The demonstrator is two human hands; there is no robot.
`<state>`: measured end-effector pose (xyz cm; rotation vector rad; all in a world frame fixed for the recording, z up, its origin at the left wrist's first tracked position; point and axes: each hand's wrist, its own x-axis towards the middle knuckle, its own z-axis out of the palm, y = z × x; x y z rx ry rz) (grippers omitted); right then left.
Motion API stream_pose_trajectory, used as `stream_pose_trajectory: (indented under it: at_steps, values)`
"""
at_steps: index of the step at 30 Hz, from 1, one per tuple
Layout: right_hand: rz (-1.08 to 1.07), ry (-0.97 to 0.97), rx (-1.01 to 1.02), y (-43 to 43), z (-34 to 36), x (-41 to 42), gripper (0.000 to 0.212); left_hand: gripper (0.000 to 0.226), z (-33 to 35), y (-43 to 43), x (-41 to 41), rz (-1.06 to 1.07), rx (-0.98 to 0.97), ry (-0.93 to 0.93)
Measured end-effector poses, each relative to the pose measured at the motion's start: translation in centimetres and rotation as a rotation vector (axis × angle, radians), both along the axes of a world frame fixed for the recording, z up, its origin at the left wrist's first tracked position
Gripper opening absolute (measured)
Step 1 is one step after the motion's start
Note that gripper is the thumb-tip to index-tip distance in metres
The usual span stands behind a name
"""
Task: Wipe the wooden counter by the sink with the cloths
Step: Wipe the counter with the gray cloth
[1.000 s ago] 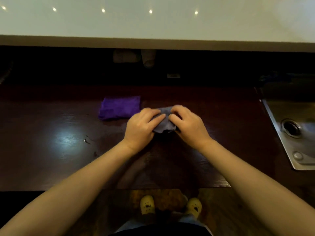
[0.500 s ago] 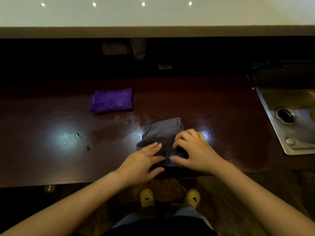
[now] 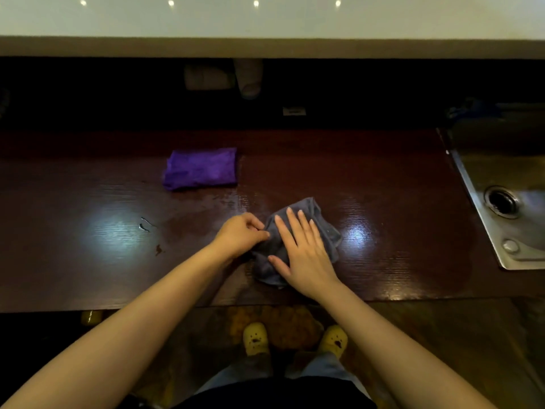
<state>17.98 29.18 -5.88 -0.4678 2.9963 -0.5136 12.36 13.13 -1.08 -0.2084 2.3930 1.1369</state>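
Fingers [image 3: 290,224] of the right hand [image 3: 303,255] lie flat and slightly spread on a grey cloth [image 3: 321,228], palm down, pressing it onto the tabletop [image 3: 383,231]. The thumb sticks out to the left along the cloth's near edge. The left hand [image 3: 240,236] is curled into a loose fist at the cloth's left edge, its fingertips pinching a fold of the fabric there. Both forearms are bare and reach forward from the lower corners.

The grey cloth is soft and crumpled, bunched into an uneven lump with rumpled edges, and it sits near the front edge of the tabletop, left of the sink [image 3: 507,214]. A second cloth, purple [image 3: 200,168] and fluffy, is folded into a neat rectangle farther back and to the left, well apart from the hands. That makes two cloths in all.

The tabletop is dark reddish-brown wood with a fine straight grain and a glossy finish; bright patches of reflected light show on it, and a wet sheen runs between the two cloths. A few small specks [image 3: 146,225] lie on the left part. The sink is brushed metal with one round drain [image 3: 501,201] and a smaller round fitting nearer the front.

Below the tabletop edge, two yellow shoes [image 3: 256,338] stand on the floor.
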Motion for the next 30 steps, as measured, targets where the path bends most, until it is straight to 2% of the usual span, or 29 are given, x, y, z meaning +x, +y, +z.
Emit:
stream_pose_trajectory:
  at_steps: [2, 4, 9, 13, 15, 17, 19, 20, 22, 24, 26, 30]
  values:
    - [0.005, -0.002, -0.024, 0.6, 0.0, 0.1, 0.073, 0.018, 0.1, -0.1, -0.2, 0.040, 0.078, 0.021]
    - [0.004, -0.016, -0.050, 0.9, 0.2, 0.0, 0.071, 0.020, 0.3, -0.2, -0.2, 0.045, 0.146, 0.003]
    - [-0.061, -0.026, -0.137, 0.4, 0.6, -0.6, 0.064, 0.024, -0.3, -0.5, -0.7, -0.024, 0.133, -0.047]
    - [-0.052, -0.003, -0.020, -0.1, 0.3, -0.7, 0.066, 0.028, 0.1, -1.3, -2.4, -0.077, 0.075, 0.044]
    - [-0.056, -0.021, -0.008, -0.7, 0.2, -1.0, 0.069, 0.023, 0.3, -2.2, -3.3, -0.117, 0.051, 0.140]
    - [-0.063, -0.029, 0.009, -1.5, 0.1, -1.4, 0.071, 0.019, -0.1, -3.7, -4.0, -0.128, -0.120, 0.429]
    - [-0.060, -0.020, 0.039, -2.3, 0.1, -1.3, 0.068, 0.029, -1.2, -5.7, -4.3, -0.138, -0.401, 0.733]
    - [-0.052, -0.016, 0.054, -2.8, 0.0, -1.0, 0.066, 0.035, -2.0, -6.5, -4.3, -0.118, -0.505, 0.809]
    - [-0.036, 0.000, 0.080, -3.4, -0.2, -0.6, 0.065, 0.048, -3.2, -7.5, -4.6, -0.096, -0.620, 0.802]
    - [-0.038, 0.014, 0.096, -3.7, -0.2, -0.5, 0.064, 0.055, -4.5, -7.6, -5.2, -0.117, -0.654, 0.709]
    - [-0.036, 0.032, 0.115, -3.7, -0.3, -0.8, 0.062, 0.056, -5.2, -7.2, -6.2, -0.134, -0.663, 0.651]
    - [-0.043, 0.044, 0.110, -4.0, -0.5, -2.6, 0.057, 0.054, -5.5, -6.9, -9.2, -0.091, -0.704, 0.664]
